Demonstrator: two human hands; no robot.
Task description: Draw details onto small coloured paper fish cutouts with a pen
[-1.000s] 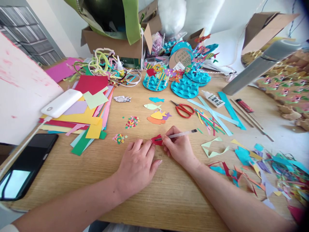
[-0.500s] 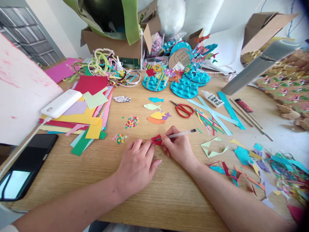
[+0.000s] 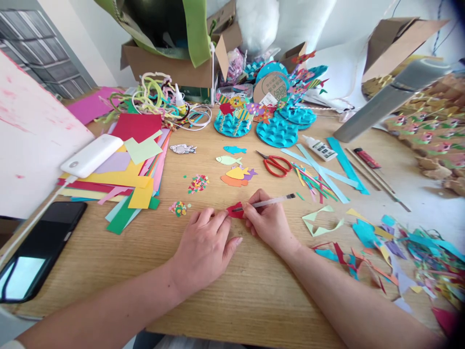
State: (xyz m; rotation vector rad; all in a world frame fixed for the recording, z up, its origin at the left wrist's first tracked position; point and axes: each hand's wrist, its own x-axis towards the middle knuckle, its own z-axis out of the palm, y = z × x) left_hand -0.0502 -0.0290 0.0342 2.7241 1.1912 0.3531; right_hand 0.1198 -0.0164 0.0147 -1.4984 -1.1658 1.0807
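Observation:
My right hand [image 3: 267, 220] grips a clear-barrelled pen [image 3: 273, 200], its tip resting on a small red paper cutout [image 3: 236, 209]. Fingers stretched out, my left hand [image 3: 207, 245] lies on the table with its fingertips at the cutout's left edge. The hands cover part of the red paper, so its full outline is hidden. Beyond them lie paper fish: a blue one [image 3: 235, 150], a pale green one [image 3: 228, 160], and yellow [image 3: 237, 172], orange [image 3: 234, 181] and purple ones overlapping. A grey patterned fish [image 3: 183, 149] is further left.
Red-handled scissors [image 3: 276, 166] and a glue bottle [image 3: 320, 148] lie beyond my right hand. Paper scraps [image 3: 366, 235] spread on the right. Confetti piles [image 3: 198, 184], coloured paper sheets [image 3: 136, 128], a power bank [image 3: 92, 156] and a phone [image 3: 39, 252] are left. Blue fish-decorated stands [image 3: 232, 127] stand behind.
My left hand has shifted very slightly left. The pen stays on the red cutout, and everything else looks the same.

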